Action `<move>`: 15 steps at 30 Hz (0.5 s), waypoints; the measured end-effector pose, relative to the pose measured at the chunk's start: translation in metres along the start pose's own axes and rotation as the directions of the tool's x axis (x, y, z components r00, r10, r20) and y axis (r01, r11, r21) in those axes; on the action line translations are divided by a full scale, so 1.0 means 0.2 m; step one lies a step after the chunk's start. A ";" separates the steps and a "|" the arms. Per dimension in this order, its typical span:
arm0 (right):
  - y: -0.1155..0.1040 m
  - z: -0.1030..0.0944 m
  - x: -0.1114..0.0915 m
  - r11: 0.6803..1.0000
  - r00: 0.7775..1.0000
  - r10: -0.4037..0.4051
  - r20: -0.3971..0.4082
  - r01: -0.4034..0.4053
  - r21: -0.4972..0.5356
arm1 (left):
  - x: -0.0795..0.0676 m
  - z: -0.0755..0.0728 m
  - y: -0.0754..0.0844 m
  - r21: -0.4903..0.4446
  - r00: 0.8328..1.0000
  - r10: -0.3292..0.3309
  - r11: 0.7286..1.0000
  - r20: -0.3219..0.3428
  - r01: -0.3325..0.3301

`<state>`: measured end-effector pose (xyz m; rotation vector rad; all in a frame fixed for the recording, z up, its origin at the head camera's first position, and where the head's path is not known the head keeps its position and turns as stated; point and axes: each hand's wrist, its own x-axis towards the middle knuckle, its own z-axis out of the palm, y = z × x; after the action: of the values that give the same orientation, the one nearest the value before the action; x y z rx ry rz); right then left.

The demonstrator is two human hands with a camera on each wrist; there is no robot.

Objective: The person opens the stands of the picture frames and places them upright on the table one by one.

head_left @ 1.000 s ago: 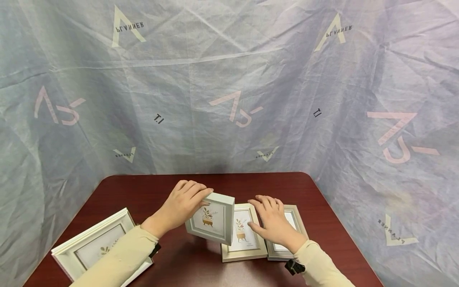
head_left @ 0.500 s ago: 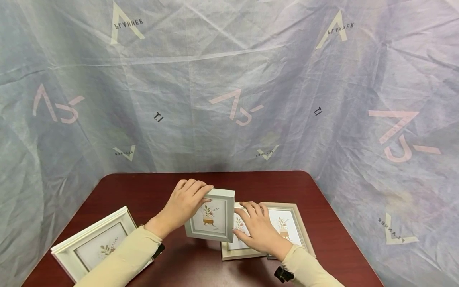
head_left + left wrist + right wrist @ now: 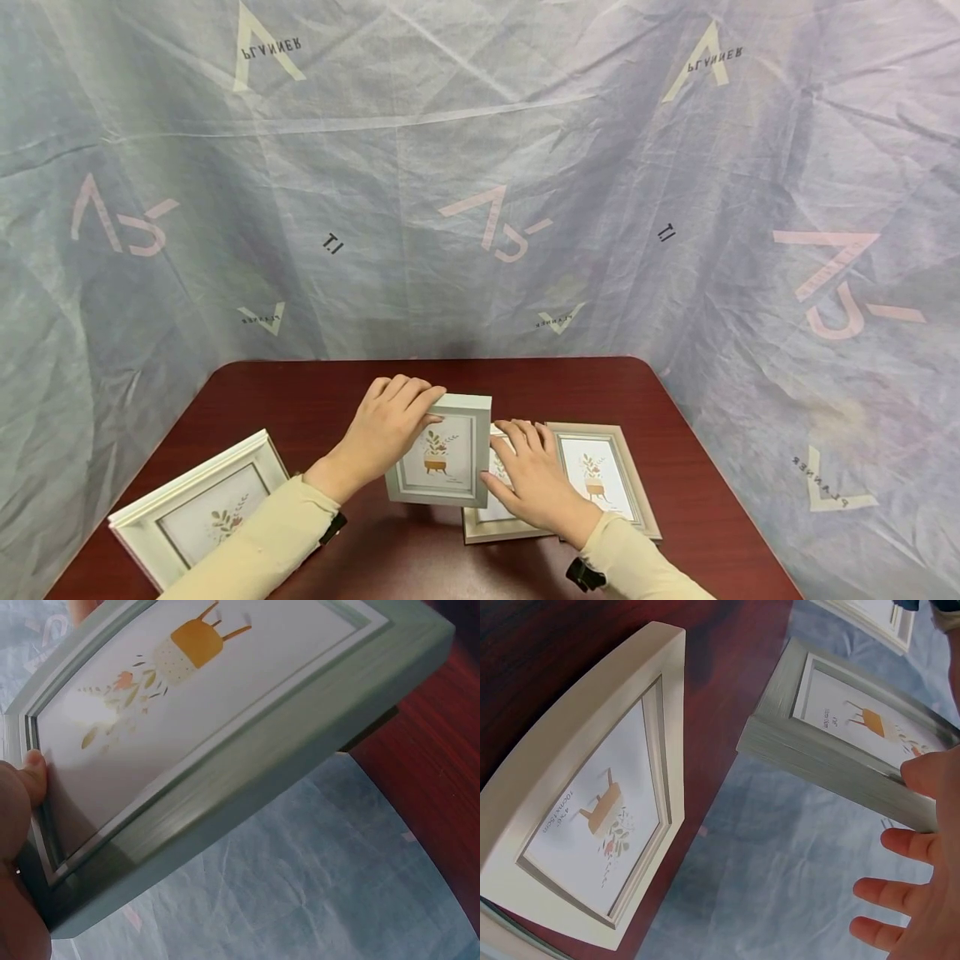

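A pale grey-green picture frame (image 3: 438, 450) with a plant print is held up, its front facing me. My left hand (image 3: 386, 429) grips its upper left corner, thumb on the front. At its right edge is my right hand (image 3: 536, 479); in the right wrist view the thumb (image 3: 922, 774) meets the frame's edge while the other fingers are extended and spread. Under the right hand lies a cream frame (image 3: 495, 533), partly hidden. Right of it a beige frame (image 3: 637, 475) lies face up. A larger white frame (image 3: 187, 479) stands tilted at the left, partly behind the left sleeve.
The dark red table (image 3: 420, 567) carries all the frames. A grey printed cloth (image 3: 480, 167) hangs behind the table and along both sides. Black straps (image 3: 583, 575) sit on the wrists.
My right hand has moved left from above the beige and cream frames to the grey-green frame's right edge. The grey-green frame has turned to face me more squarely. The left hand keeps its grip.
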<state>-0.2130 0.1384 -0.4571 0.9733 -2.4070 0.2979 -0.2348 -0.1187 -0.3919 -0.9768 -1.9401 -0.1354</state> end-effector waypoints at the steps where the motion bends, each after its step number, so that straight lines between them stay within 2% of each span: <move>1: 0.00 0.00 0.00 1.000 1.000 -0.001 -0.002 0.001 0.001 | 0.00 0.00 0.00 0.002 1.000 -0.001 1.000 -0.002 0.001; 9: -0.01 0.02 0.07 0.999 0.999 0.031 0.008 -0.031 0.007 | 0.00 0.00 -0.04 0.014 0.999 -0.031 0.999 -0.007 0.031; 15: -0.02 0.07 0.14 0.997 0.996 0.072 0.050 -0.073 0.019 | -0.04 0.02 -0.09 0.012 0.996 -0.086 0.996 0.024 0.086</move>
<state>-0.2320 0.1145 -0.4537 0.9140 -2.4919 0.3291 -0.2475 -0.1328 -0.3955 -0.8920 -2.0037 -0.1626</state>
